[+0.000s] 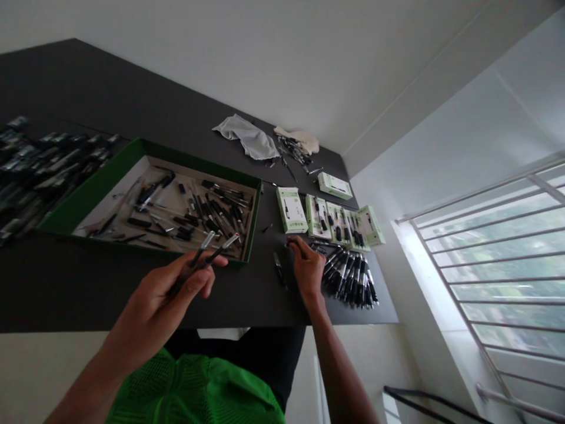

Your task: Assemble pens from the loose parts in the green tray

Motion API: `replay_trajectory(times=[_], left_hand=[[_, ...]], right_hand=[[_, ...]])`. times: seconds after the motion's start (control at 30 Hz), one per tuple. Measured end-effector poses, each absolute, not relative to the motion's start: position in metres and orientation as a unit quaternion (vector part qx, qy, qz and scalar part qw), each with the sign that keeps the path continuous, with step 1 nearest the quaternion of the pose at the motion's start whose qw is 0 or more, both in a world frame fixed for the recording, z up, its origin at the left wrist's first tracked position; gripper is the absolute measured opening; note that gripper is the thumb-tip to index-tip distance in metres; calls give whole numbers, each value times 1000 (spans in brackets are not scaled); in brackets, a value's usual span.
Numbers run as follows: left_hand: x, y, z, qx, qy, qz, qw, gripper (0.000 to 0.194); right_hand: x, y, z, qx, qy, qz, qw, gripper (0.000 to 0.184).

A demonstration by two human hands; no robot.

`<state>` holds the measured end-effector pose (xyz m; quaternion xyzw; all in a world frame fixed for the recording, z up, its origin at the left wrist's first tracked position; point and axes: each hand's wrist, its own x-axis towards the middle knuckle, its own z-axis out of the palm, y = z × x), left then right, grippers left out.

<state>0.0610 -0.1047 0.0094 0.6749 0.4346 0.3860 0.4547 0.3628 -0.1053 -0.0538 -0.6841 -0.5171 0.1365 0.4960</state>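
My left hand [170,294] is closed around a couple of pens [217,249], their tips pointing up and right in front of the green-walled tray [255,227]. Inside that tray lie many loose black and clear pen parts [216,212]. My right hand [308,268] is low over the dark table, fingers pinched together; a small dark thing shows at the fingertips, too small to name. Just left of it a single pen [279,270] lies on the table. To its right is a fanned pile of black pens [351,280].
Behind my right hand stand a white and green pen box [292,210] and opened boxes [315,221] with pens in them. Another box [334,186], a white cloth [247,136] and more pens [295,151] lie farther back. A big blurred pen heap [39,171] covers the left.
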Motion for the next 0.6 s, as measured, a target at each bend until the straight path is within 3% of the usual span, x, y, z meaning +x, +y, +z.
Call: replay_trajectory(times=[0.1, 0.23, 0.4, 0.6], left_hand=[[62, -108, 4, 661, 436, 394, 466, 33], [73, -112, -4, 577, 429, 431, 546, 30], [89, -115, -7, 511, 377, 463, 618, 30], [95, -121, -2, 530, 410, 439, 598, 31]], right_hand=[[358, -109, -29, -652, -474, 187, 561, 20], [338, -117, 19, -481, -323, 411, 704, 31], [304, -126, 51, -277, -154, 652, 689, 30], [287, -134, 62, -153, -66, 748, 642, 32]])
